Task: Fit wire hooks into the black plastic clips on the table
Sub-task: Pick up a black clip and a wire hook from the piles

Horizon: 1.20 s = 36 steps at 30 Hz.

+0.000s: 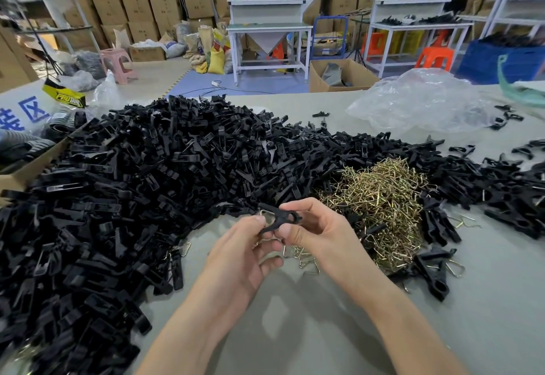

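A grey table [295, 330] is covered across its far and left parts by a great heap of black clips [147, 168], spread from the left edge round to the right. Behind it, a crumpled clear bag [421, 103] is seen. A smaller heap of brass-coloured wire hooks [380, 197] is lodged against the clips, just right of the hands, and a few loose hooks [303, 256] are scattered on the bare table under them.

A single clip [280, 218] is held up off the table between both hands. It is pinched at its right end between the curled thumb and forefinger of the right hand [318, 230]. Its left end is gripped by the left hand [239, 253], thumb on top and fingers curled beneath. A wire loop [266, 212] is glimpsed at that left end; whether it is fully seated cannot be told.

The step in hand is judged to be the fitting of a hook into this clip. Next, the wire would need to be pressed home while the clip is steadied, then the finished piece set aside and fresh parts taken.
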Each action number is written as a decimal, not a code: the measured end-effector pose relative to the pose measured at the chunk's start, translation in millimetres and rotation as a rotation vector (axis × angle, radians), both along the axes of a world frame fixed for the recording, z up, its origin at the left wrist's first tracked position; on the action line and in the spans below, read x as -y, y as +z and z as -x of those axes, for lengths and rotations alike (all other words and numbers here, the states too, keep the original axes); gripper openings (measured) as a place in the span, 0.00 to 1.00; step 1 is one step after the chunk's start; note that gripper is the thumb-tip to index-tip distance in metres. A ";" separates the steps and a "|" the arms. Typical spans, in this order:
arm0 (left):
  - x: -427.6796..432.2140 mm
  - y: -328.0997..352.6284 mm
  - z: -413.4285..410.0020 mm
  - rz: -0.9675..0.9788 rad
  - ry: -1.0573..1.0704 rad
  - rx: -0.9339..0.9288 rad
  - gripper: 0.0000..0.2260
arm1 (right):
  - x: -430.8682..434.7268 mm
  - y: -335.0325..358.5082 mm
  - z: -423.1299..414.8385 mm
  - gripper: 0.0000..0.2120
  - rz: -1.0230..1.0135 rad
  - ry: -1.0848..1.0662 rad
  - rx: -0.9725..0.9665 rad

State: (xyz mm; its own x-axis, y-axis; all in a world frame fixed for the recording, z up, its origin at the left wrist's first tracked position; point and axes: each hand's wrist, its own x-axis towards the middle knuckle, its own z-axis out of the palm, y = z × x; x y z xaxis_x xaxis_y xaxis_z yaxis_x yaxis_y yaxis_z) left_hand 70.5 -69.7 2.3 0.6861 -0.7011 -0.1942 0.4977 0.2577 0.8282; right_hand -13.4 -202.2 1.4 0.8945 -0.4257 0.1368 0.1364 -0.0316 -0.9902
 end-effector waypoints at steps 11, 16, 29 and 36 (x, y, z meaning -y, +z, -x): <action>-24.9 5.6 -11.7 0.091 -0.425 0.059 0.20 | 8.8 4.2 11.4 0.15 0.044 0.080 -0.012; -25.7 6.2 -9.7 0.149 -0.511 0.009 0.18 | 3.5 5.2 10.5 0.13 0.006 0.148 -0.016; -23.6 1.7 -8.6 0.220 -0.456 -0.181 0.07 | 6.5 -3.2 9.8 0.12 0.115 0.132 -0.023; -16.8 -8.9 -5.5 0.250 -0.382 -0.188 0.14 | 9.7 -3.0 11.2 0.12 0.096 0.120 -0.031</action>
